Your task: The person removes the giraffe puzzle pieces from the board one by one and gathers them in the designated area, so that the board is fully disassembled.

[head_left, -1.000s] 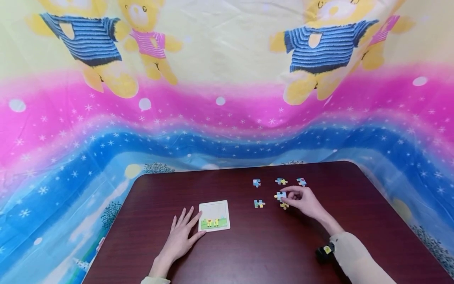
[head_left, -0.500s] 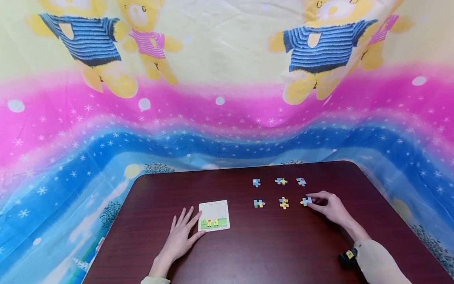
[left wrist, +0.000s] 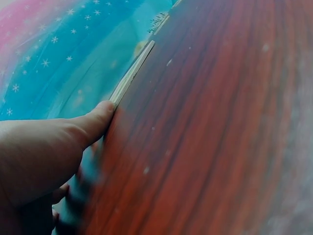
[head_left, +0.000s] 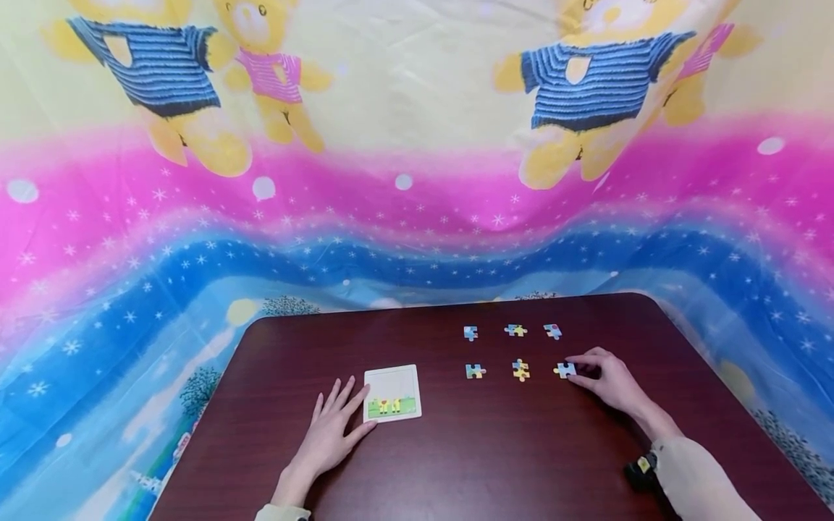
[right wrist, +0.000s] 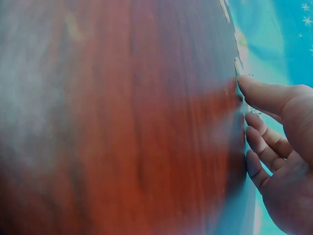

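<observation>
My left hand [head_left: 327,432] lies with spread, straight fingers at the left edge of a small square puzzle board [head_left: 392,378], its thumb and index finger touching the rim. A green strip with yellow legs fills the lower part of the board; the upper part is pale. In the left wrist view the thumb [left wrist: 95,120] meets the thin board edge [left wrist: 133,73]. At the right, my right hand [head_left: 612,380] pinches a light blue puzzle piece [head_left: 565,370] at table level between thumb and index finger. The right wrist view shows the other fingers [right wrist: 264,147] curled loosely.
Several other puzzle pieces lie in two rows: a blue piece [head_left: 470,333], a yellow-blue piece [head_left: 516,331] and a red-spotted piece [head_left: 552,331] at the back, a green-blue piece [head_left: 475,371] and a yellow piece [head_left: 520,370] in front. A printed curtain [head_left: 404,217] hangs behind the dark table [head_left: 456,463].
My right hand has moved right with the light blue puzzle piece, from over the yellow piece to the right end of the front row. My left hand stays at the board.
</observation>
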`<state>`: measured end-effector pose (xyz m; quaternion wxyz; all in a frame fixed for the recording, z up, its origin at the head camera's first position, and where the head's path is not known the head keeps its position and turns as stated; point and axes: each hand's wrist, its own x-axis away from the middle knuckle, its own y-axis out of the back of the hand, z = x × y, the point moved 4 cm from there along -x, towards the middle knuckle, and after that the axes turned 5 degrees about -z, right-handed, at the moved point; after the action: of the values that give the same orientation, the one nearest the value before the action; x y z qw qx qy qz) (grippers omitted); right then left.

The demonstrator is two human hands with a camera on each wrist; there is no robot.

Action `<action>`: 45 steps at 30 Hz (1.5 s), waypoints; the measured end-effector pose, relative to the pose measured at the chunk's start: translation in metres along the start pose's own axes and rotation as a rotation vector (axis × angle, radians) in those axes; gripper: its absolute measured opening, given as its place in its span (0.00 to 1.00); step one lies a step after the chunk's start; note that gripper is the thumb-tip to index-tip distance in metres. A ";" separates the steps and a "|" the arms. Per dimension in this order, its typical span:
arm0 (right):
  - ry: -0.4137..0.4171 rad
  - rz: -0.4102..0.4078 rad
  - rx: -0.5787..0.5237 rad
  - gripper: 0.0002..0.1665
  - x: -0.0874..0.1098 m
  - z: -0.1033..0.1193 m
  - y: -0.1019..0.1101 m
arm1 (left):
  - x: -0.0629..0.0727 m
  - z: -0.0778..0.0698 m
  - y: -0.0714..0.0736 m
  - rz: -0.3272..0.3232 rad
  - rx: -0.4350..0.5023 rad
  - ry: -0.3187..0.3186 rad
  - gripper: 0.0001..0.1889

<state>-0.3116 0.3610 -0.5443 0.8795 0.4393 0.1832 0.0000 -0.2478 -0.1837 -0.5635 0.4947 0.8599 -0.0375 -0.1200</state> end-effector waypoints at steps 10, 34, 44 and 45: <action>-0.058 -0.053 -0.045 0.23 -0.015 0.022 0.002 | 0.000 0.003 0.002 -0.005 0.024 0.002 0.37; 0.296 0.235 -0.341 0.26 -0.043 0.231 -0.142 | 0.007 0.002 0.014 -0.034 -0.063 0.003 0.33; 0.403 0.246 -0.214 0.23 -0.056 0.267 -0.216 | 0.006 0.003 0.013 -0.044 -0.066 -0.018 0.32; 0.365 0.264 -0.209 0.22 -0.058 0.271 -0.220 | 0.005 0.003 0.013 -0.045 -0.063 -0.021 0.32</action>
<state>-0.3135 0.0077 -0.5476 0.8649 0.3589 0.2788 0.2132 -0.2425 -0.1938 -0.5544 0.5184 0.8431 -0.0194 -0.1415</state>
